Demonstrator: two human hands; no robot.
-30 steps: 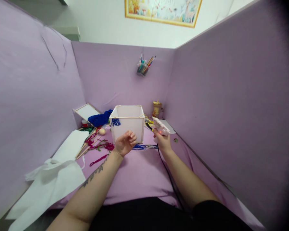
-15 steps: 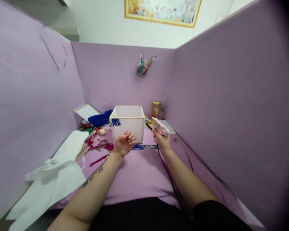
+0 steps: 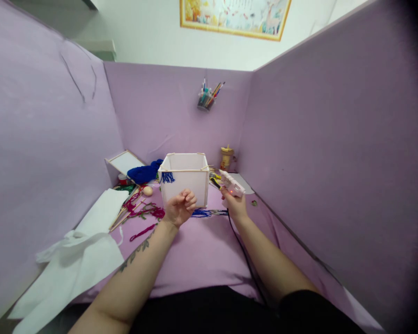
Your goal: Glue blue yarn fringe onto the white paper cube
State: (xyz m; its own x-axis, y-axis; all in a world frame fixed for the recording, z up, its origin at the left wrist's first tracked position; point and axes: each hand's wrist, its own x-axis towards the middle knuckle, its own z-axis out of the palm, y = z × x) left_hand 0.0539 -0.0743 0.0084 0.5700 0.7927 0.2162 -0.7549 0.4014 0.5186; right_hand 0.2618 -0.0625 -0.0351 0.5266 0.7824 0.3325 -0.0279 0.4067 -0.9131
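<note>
A white open-topped box (image 3: 191,183) with thin wooden sticks along its edges stands on the cloth. A short fringe of blue yarn (image 3: 167,177) hangs at its top left front corner. In front of the box my left hand (image 3: 181,207) is raised with fingers curled in, and nothing shows in them. To the right, my right hand (image 3: 235,206) grips a pale hot glue gun (image 3: 232,182) with a lit red light. Its nozzle points up and left, apart from the box, and a black cord (image 3: 242,246) runs down from it.
Magenta yarn (image 3: 155,212), wooden sticks and white fabric (image 3: 80,250) lie at left. Behind them is a blue yarn bundle (image 3: 144,173). Blue yarn strands (image 3: 202,213) lie before the box. Yellow-black pliers (image 3: 215,182) lie beside it. Purple walls (image 3: 181,106) enclose the table.
</note>
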